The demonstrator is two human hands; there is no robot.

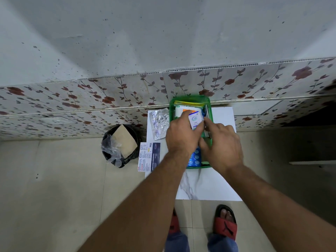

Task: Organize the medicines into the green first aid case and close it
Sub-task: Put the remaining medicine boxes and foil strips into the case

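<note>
The green first aid case (pixel 190 99) lies open on a small white table (pixel 222 117), with cotton swabs (pixel 183 110) and a yellow-edged packet (pixel 189 103) inside. My left hand (pixel 181 137) holds a small white and blue medicine box (pixel 195 120) over the case. My right hand (pixel 223 144) is beside it, its fingertips touching the box's right edge. A blue blister pack (pixel 195 158) shows under my wrists at the case's near end. A silver foil strip (pixel 160 122) and a white and dark medicated dressings box (pixel 149 157) lie on the table left of the case.
A black bin (pixel 120 144) with a plastic liner and brown cardboard stands on the floor left of the table. A floral tiled wall rises right behind the table. My feet in red sandals (pixel 225 222) are at the table's near edge.
</note>
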